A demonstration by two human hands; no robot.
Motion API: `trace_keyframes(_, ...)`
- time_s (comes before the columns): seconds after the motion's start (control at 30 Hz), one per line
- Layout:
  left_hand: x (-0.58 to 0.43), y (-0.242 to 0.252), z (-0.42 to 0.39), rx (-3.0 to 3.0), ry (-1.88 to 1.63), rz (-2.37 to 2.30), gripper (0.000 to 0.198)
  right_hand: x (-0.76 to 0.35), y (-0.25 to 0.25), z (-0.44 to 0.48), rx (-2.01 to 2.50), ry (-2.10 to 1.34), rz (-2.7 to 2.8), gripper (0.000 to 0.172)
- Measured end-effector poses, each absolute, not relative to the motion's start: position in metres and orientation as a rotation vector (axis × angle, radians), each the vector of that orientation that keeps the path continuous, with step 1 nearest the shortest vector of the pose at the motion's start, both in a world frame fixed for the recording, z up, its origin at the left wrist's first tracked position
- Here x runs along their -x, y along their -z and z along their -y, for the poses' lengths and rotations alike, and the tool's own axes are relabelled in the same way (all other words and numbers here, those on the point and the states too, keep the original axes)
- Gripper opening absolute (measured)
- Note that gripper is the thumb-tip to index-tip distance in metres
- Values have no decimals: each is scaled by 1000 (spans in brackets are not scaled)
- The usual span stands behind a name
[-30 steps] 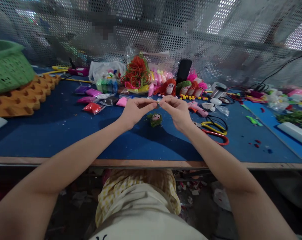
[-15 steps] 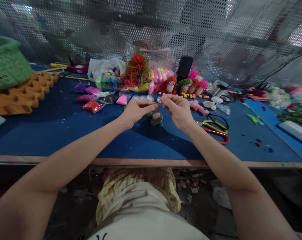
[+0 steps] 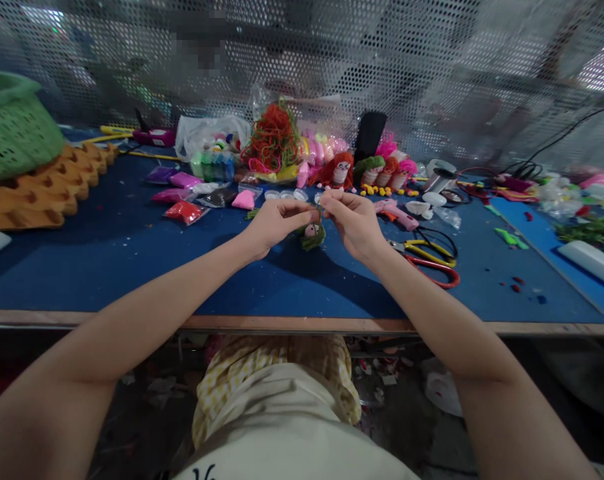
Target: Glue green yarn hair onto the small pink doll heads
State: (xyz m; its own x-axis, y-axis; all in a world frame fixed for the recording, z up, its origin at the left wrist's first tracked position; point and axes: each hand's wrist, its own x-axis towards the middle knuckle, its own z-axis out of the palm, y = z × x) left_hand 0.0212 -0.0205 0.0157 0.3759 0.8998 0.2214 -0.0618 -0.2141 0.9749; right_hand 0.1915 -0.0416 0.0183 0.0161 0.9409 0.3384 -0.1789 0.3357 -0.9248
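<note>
Over the blue table, my left hand (image 3: 277, 227) and my right hand (image 3: 353, 219) face each other with fingertips pinched close together. Whatever lies between the fingers is too small to make out; a thin brownish strand seems to show between them. Just below the fingertips is a small doll's head (image 3: 312, 235) with a pale pink face and green yarn hair, partly covered by my left fingers. Pliers with yellow handles (image 3: 429, 252) and scissors with red handles (image 3: 439, 275) lie beside my right forearm. A pink glue gun (image 3: 399, 215) rests beyond my right hand.
Yarn-haired dolls (image 3: 341, 170) stand at the back near a heap of orange yarn (image 3: 273, 140). Clay packets (image 3: 186, 212) lie left of my hands. A green basket (image 3: 19, 127) sits on an orange egg tray (image 3: 47, 190) at far left. A perforated metal screen (image 3: 302, 53) closes the back.
My hands have shifted only slightly, still pinched together. My left fingers now cover a little more of the green-haired doll's head.
</note>
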Motion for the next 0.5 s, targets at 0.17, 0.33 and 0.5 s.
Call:
trace_keyframes(0.17,-21,-15,20,-1539,-1070,-767,39,-191,-19,42,885,-1042,1202,16)
trace_keyframes(0.33,-21,-15,20,-1552,-1049,-770,42,-190,-19,42,933,-1025,1198,21)
trace_keyframes(0.5,-21,-16,22,-1574,-1029,-764,41,-191,-16,41,930,-1030,1218,20)
